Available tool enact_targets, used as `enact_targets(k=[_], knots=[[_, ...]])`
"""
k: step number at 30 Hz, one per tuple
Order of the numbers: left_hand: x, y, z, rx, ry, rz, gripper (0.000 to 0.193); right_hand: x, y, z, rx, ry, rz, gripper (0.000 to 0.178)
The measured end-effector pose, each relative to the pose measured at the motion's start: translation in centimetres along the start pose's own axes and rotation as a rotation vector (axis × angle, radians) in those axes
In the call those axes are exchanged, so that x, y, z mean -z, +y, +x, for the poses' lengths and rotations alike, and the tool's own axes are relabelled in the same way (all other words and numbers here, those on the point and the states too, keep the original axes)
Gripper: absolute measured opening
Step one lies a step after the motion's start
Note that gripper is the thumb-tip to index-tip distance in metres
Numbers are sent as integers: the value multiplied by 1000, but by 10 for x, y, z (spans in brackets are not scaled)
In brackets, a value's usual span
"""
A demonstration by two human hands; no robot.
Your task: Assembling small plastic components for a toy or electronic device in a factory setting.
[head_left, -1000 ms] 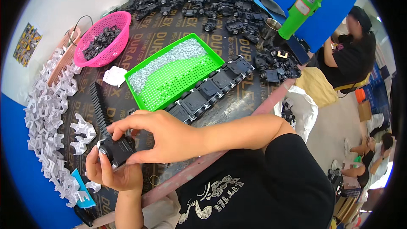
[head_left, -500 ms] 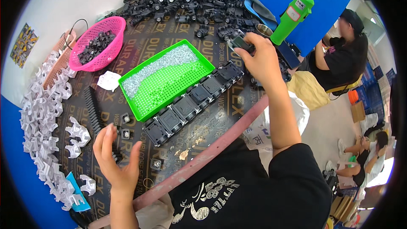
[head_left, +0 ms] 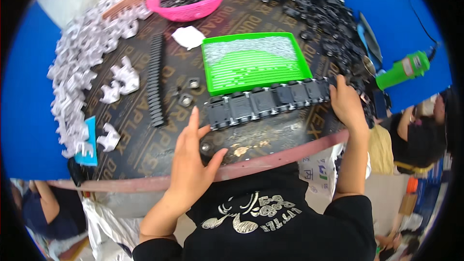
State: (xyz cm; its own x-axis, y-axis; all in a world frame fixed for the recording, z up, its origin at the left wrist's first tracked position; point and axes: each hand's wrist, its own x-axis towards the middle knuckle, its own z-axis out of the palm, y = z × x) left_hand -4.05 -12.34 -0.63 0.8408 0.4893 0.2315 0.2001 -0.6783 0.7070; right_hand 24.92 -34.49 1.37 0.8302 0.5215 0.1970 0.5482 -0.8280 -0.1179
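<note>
Sitting at the end of the black car row (head_left: 263, 104), the right hand (head_left: 349, 107) hides its grip — I can't tell it — and the left hand (head_left: 191, 158) is spread wide.

Tabletop: a dark printed board (head_left: 130, 130) with a dull pink front edge (head_left: 290, 152), scuffed near the front
Left side: a long heap of white plastic brackets (head_left: 77, 82), a few loose brackets (head_left: 126, 78) lying apart
Far side: a pink mesh basket (head_left: 193, 13), and rightward a sprawling pile of black toy-car chassis (head_left: 309, 0)
Middle: a green slotted tray (head_left: 261, 83), a white scrap (head_left: 188, 37), a black ribbed strip (head_left: 155, 82)
In front of the tray: a row of black chassis (head_left: 263, 101), side by side
Just left of the row: small square black parts (head_left: 185, 99)
</note>
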Motion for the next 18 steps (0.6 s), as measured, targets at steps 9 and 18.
enact_targets(k=[9, 18], knots=[[35, -30, -4, 32, 431, -38, 64, 42, -119, -22, 884, -104, 458, 35], [161, -110, 67, 184, 302, 505, 64, -21, -207, -35, 1414, -437, 321, 25]])
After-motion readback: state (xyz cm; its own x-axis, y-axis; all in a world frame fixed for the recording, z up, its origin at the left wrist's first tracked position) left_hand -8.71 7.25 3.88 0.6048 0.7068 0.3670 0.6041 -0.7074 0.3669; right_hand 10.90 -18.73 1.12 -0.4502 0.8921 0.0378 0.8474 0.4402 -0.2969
